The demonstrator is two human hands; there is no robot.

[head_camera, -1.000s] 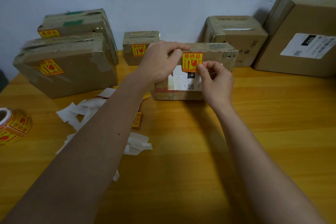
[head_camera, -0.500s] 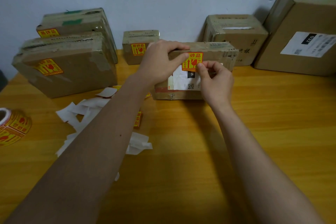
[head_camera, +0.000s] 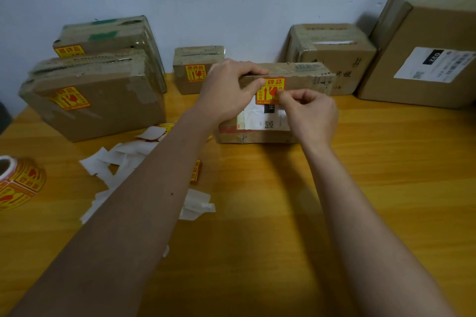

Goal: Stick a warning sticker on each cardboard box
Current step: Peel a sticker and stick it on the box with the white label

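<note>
A flat cardboard box (head_camera: 304, 85) stands tilted on its edge at the table's middle. My left hand (head_camera: 226, 92) grips its top left edge, thumb on the front face. A yellow and red warning sticker (head_camera: 270, 90) lies on that face above a white shipping label (head_camera: 260, 118). My right hand (head_camera: 309, 116) has its fingers curled and presses the sticker's right lower edge with thumb and forefinger. Three boxes at the left and back, the big one (head_camera: 103, 108), the one behind it (head_camera: 108, 36) and the small one (head_camera: 195, 69), carry stickers.
Two boxes without a visible warning sticker lean on the wall at the right, a medium one (head_camera: 332, 56) and a large one (head_camera: 425, 51). A sticker roll (head_camera: 18, 183) lies at the left edge. White backing scraps (head_camera: 123, 159) and a loose sticker (head_camera: 195, 172) litter the wooden table (head_camera: 257, 213).
The sticker has gone down flatter on the box face. My right fingers slid slightly down along its right edge. My left hand keeps its hold on the box top.
</note>
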